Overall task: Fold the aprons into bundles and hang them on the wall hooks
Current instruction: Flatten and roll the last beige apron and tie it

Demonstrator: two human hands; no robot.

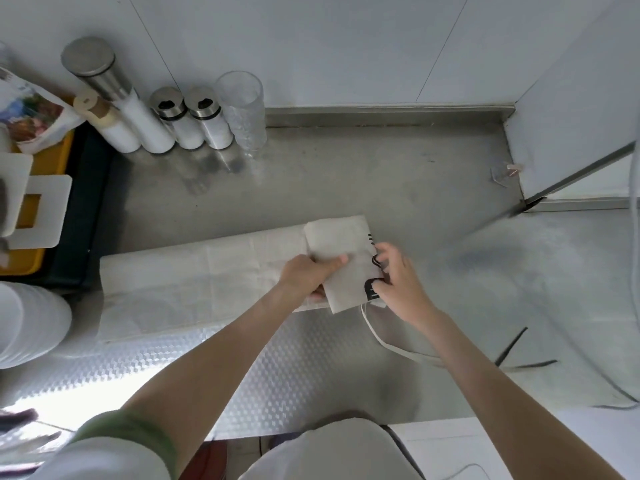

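The left hand (308,275) clamps the folded end of the beige apron (201,285), thumb on top, while the right hand (398,280) pinches its edge.

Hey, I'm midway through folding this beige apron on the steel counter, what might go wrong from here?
1. The white strap trails loose from the beige cloth apron toward the steel counter front edge; it may snag or slip out of the bundle.
2. Only the right end is folded, gripped by the left hand and right hand; easing either grip would likely let it spring open.
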